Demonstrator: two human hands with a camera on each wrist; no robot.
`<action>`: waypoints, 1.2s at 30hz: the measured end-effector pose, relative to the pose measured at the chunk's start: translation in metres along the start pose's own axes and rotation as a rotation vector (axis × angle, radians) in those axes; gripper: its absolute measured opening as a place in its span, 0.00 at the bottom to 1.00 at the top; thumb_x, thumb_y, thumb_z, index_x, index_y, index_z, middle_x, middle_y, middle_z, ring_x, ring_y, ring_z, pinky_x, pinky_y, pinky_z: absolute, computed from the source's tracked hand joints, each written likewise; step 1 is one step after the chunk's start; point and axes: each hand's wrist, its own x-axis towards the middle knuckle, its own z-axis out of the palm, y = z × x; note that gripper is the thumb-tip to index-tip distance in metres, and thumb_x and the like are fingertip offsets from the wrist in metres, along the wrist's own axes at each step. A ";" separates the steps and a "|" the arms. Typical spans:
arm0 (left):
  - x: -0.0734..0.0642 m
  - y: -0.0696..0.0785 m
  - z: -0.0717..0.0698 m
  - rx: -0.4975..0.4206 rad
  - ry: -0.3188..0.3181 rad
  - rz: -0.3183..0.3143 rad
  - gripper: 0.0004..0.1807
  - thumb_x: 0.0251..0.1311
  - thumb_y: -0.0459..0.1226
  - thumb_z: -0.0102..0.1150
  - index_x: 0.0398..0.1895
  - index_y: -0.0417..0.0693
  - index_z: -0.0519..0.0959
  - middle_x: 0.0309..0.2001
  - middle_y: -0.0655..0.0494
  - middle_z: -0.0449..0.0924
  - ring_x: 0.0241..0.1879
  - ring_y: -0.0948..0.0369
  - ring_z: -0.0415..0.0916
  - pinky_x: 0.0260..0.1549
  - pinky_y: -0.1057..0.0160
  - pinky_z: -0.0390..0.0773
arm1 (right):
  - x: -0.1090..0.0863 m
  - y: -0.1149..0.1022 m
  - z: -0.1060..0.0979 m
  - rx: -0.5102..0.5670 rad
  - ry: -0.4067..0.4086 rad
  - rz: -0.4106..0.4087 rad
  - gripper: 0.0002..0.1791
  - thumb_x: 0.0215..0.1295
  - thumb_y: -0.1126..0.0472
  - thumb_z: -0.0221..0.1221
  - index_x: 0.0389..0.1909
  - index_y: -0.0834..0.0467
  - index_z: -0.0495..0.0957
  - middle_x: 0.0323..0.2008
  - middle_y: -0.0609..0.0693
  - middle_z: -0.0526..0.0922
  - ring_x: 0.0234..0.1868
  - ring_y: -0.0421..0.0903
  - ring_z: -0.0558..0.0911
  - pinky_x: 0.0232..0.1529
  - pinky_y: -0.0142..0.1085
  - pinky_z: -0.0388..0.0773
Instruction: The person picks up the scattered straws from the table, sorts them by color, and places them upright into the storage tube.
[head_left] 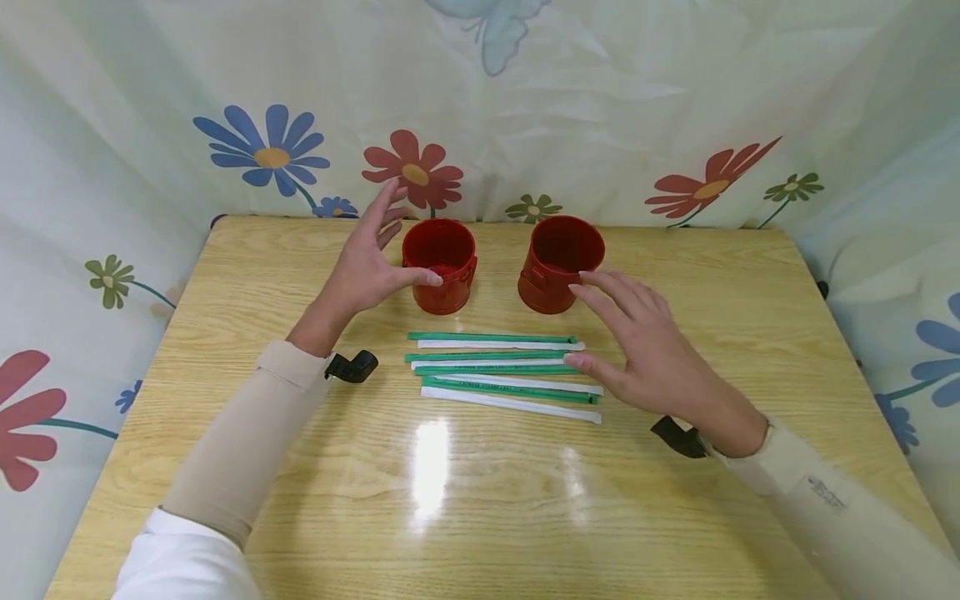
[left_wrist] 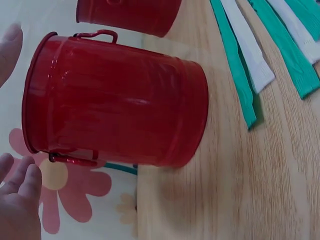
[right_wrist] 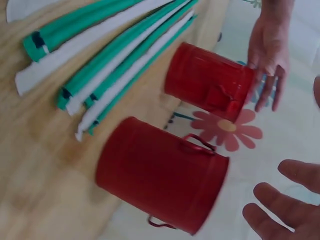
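Observation:
Two small red metal buckets with little side handles stand upright on the table. My left hand (head_left: 369, 265) is spread beside the left bucket (head_left: 450, 296), its thumb overlapping the bucket's front in the head view. In the left wrist view, fingers show past the rim of that bucket (left_wrist: 120, 100), apart from its wall. My right hand (head_left: 645, 350) reaches over the table with fingers extended, fingertips close to the right bucket (head_left: 543, 287) and thumb over the straw ends. The right wrist view shows its fingers (right_wrist: 280, 200) beyond that bucket's rim (right_wrist: 160, 175), holding nothing.
Several paper-wrapped straws, green (head_left: 498, 356) and white (head_left: 517, 406), lie side by side in front of the buckets. Behind the wooden table (head_left: 337, 500) hangs a flower-printed curtain (head_left: 600, 108). Dark camera mounts (head_left: 352, 367) jut from both wrists.

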 end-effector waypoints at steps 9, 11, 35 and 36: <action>0.000 -0.003 0.003 0.030 -0.013 0.041 0.61 0.46 0.38 0.78 0.78 0.70 0.47 0.75 0.63 0.56 0.73 0.56 0.61 0.70 0.52 0.69 | 0.008 0.014 0.031 0.265 0.225 0.160 0.09 0.58 0.68 0.67 0.40 0.60 0.85 0.42 0.54 0.86 0.46 0.50 0.82 0.45 0.41 0.78; 0.000 -0.005 0.004 0.033 -0.017 0.042 0.61 0.45 0.39 0.78 0.78 0.73 0.47 0.76 0.64 0.56 0.73 0.56 0.60 0.70 0.51 0.69 | 0.010 0.019 0.038 0.310 0.221 0.201 0.05 0.59 0.69 0.66 0.36 0.59 0.86 0.38 0.53 0.87 0.40 0.47 0.82 0.42 0.34 0.78; 0.000 -0.005 0.009 -0.111 0.000 -0.031 0.59 0.49 0.34 0.75 0.78 0.68 0.47 0.76 0.63 0.58 0.75 0.60 0.57 0.73 0.56 0.65 | 0.023 0.035 0.082 0.005 -0.179 0.111 0.04 0.59 0.68 0.65 0.34 0.59 0.87 0.35 0.49 0.88 0.39 0.48 0.84 0.45 0.45 0.83; 0.000 -0.005 0.009 -0.112 0.000 -0.031 0.59 0.49 0.34 0.75 0.78 0.70 0.47 0.76 0.63 0.58 0.75 0.60 0.57 0.72 0.56 0.65 | 0.024 0.035 0.082 -0.011 -0.188 0.083 0.05 0.60 0.68 0.64 0.35 0.59 0.87 0.35 0.49 0.88 0.40 0.49 0.84 0.46 0.45 0.83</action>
